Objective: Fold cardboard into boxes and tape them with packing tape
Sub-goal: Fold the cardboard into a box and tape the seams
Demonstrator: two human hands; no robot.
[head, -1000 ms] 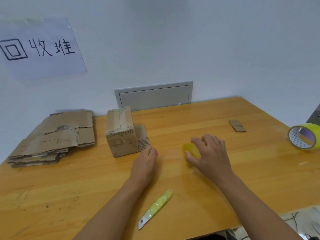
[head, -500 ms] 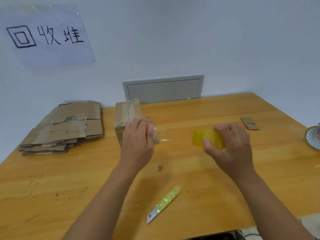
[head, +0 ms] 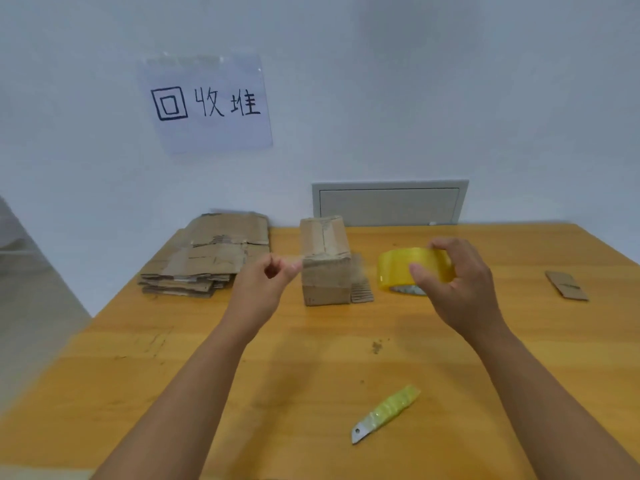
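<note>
A small taped cardboard box (head: pixel 325 261) is stood upright on the wooden table (head: pixel 311 368), and everything else is placed from it. Just to its right a roll of yellow tape (head: pixel 401 270) is held above the table by the right hand (head: pixel 457 282), whose fingers and thumb are curled round the roll. To the box's left the left hand (head: pixel 266 282) is raised with thumb and fingertips pinched together; a thin clear strip of tape seems to be stretched from it across the box towards the roll, but this is blurred and cannot be made out for certain. Further left a stack of flattened cardboard (head: pixel 211 258) is laid. A small corrugated scrap (head: pixel 362 291) is leaned against the box's right side. Well to the right a loose cardboard piece (head: pixel 566 285) is seen. In front of the box a cutter with a yellow-wrapped handle (head: pixel 386 414) is laid. Behind the box a grey wall panel (head: pixel 389 202) and a paper sign (head: pixel 207 103) are fixed to the wall.
</note>
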